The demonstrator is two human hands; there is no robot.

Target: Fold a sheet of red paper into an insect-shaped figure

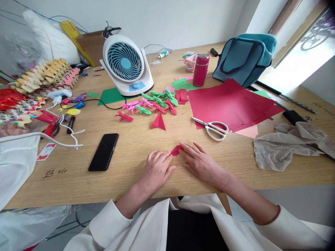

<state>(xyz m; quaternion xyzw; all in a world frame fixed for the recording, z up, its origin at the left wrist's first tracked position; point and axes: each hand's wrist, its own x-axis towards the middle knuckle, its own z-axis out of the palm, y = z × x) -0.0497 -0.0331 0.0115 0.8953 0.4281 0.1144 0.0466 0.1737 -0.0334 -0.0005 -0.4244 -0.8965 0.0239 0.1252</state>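
Observation:
A small folded red paper [177, 150] lies flat on the wooden table in front of me. My left hand [158, 167] presses its left end with the fingertips. On its right end rest the fingers of my right hand [200, 163], spread over the paper and table. Just beyond, a red paper triangle [158, 122] stands near a cluster of folded green [157, 97], pink and red paper figures. White-handled scissors [215, 130] lie to the right, their tips on large red sheets [230, 104].
A black phone [104, 152] lies left of my hands. Behind are a white fan [126, 62], a red flask [201, 69] and a teal bag [242, 59]. A crumpled cloth [285, 146] is at right; cables and folded paper chains [42, 76] are at left.

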